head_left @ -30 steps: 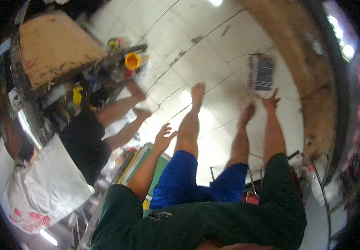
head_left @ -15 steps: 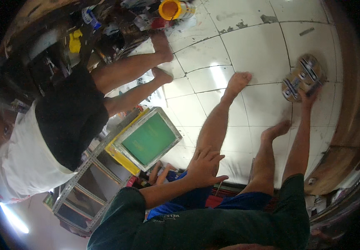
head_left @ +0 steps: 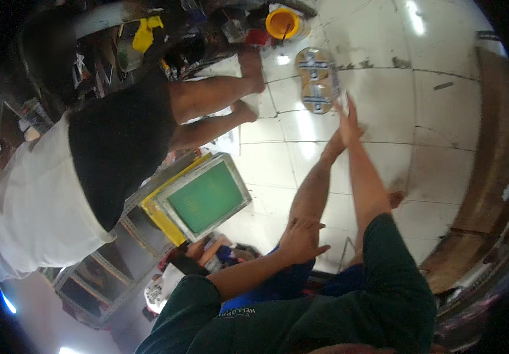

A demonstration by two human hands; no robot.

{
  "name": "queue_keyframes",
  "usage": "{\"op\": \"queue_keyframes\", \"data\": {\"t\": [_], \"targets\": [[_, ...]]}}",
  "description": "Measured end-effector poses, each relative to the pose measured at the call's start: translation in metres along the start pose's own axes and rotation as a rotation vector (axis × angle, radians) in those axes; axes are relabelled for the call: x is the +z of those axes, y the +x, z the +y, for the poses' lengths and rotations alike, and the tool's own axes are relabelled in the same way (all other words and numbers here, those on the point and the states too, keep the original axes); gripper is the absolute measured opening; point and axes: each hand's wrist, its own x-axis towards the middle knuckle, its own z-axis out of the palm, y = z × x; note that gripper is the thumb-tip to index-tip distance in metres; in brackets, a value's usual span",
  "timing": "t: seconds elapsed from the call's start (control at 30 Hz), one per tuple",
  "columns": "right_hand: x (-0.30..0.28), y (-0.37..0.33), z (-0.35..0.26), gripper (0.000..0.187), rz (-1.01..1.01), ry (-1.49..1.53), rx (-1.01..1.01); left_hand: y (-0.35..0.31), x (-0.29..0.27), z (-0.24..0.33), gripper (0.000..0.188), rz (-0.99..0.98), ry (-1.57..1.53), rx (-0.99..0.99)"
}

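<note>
My right hand (head_left: 348, 121) reaches far forward with its fingers stretched out and apart. Just beyond its fingertips is a tan, figure-eight-shaped pack (head_left: 316, 82) with dark-and-white label bands and a shiny surface. Whether the fingertips still touch the pack's edge, I cannot tell. My left hand (head_left: 301, 241) lies on my left knee, fingers spread and holding nothing.
Pale floor tiles (head_left: 378, 106) lie ahead. At left stand another person's bare legs (head_left: 207, 94) and a green-faced framed screen (head_left: 207, 197) by a metal shelf (head_left: 98, 265). A yellow-rimmed bucket (head_left: 284, 23) is at the far end; a brown board (head_left: 496, 135) edges the right.
My right hand has swung from right to left, and the pack it held has moved left and farther away. The fingers have straightened. My left hand stays on the knee; the view has shifted.
</note>
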Motion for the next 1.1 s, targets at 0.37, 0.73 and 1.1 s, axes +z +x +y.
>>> {"op": "queue_keyframes", "data": {"t": [0.37,0.73,1.1], "targets": [[-0.426,-0.348,0.022,0.076,0.250,-0.054,0.555,-0.028,0.021,0.030,0.063,0.273,0.191,-0.131],[-0.667,-0.382,-0.260,0.034,0.558,0.243,0.245,-0.109,-0.112,0.054,0.087,0.419,-0.337,-0.186],[-0.572,-0.301,-0.446,0.057,0.027,-0.434,0.287,-0.025,-0.362,0.164,0.088,0.426,-0.796,0.210]]}}
